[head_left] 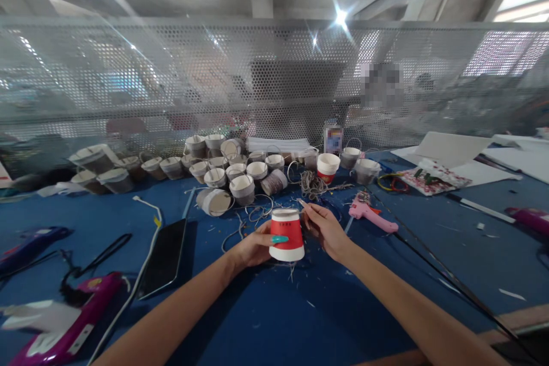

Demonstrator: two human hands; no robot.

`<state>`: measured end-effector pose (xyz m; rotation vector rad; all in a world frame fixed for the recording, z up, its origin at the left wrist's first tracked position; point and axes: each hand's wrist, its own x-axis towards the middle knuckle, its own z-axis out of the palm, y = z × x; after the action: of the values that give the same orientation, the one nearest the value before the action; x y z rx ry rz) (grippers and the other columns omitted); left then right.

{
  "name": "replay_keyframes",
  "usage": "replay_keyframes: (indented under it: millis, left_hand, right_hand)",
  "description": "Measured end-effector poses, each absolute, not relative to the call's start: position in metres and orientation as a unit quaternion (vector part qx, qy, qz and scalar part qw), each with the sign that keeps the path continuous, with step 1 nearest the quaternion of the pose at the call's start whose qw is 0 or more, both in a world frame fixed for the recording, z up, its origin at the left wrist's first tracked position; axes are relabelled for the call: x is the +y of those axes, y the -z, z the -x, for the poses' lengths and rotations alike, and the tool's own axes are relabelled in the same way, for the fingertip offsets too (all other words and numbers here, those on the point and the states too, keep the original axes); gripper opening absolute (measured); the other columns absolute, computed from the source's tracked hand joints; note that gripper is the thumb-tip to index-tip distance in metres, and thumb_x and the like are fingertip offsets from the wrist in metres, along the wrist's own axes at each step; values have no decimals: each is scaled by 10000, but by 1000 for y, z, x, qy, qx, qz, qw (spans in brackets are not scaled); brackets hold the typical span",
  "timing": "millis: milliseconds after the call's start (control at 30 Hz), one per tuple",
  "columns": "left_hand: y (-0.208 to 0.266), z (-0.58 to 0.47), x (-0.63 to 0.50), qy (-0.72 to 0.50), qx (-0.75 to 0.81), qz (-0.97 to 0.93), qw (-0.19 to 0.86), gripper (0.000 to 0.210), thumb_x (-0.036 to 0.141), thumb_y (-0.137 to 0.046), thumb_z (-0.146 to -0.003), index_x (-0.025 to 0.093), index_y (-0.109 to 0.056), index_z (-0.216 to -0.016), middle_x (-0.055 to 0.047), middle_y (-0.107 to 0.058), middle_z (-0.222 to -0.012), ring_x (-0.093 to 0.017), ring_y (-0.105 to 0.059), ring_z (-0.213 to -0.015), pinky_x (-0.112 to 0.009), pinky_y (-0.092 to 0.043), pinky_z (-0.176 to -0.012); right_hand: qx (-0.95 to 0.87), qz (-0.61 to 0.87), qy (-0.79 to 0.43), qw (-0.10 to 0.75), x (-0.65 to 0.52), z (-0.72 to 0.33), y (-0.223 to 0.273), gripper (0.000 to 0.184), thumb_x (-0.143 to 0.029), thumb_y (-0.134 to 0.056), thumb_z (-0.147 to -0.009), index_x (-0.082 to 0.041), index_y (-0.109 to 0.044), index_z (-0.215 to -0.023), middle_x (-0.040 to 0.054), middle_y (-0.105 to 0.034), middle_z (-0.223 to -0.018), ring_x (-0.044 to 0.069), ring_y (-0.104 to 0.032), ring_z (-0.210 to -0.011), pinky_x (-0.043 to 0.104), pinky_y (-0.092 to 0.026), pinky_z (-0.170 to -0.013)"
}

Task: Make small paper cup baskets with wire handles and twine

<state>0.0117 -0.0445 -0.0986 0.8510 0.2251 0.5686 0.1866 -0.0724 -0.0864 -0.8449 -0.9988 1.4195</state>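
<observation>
A red and white paper cup [286, 235] is upside down at the middle of the table, its wide rim downward. My left hand [256, 245] grips it from the left, the thumb lying across the red side. A greyish band shows around the cup's narrow top end. Close by the cup's upper right, my right hand [322, 227] has its fingers pinched together; what they hold, if anything, is too small to make out. Behind the hands lie loose cord [259, 209] and a tangled heap of grey-brown twine [313, 185]. A stack of similar red and white cups [328, 167] stands beyond them.
Several cord-wrapped cups [242, 187] with handles crowd the back. A pink glue gun [372, 214] lies to the right, its cable running forward. On the left are a phone [164, 257], a white cable [148, 246] and a purple tool [81, 320]. A perforated metal screen [171, 80] rises behind.
</observation>
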Motion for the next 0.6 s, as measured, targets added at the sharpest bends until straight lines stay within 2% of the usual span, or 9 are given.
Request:
replay_keyframes:
  millis: [400,600]
  left_hand:
    - [99,-12,-44,-252,95,-415,869,440,144,-682,-589,114,-566,-1012,-83,-677,-836,-202,-629,-777,-305,-446,-717]
    - [100,-11,-44,-248,98,-413,871,467,133,-667,-595,123,-550,-1046,-89,-666,-893,-211,-624,-815,-335,-421,-783]
  right_hand:
    - [-429,363,-622,545,-71,-183,91,351,-489,-595,-708,-184,-449,-615,-77,-385,-460,52,-270,-404,222,-176,-421]
    - [-423,370,-628,538,-73,-181,87,357,-487,-611,-692,-185,-438,-615,-78,-381,-474,52,-273,-414,210,-205,-423]
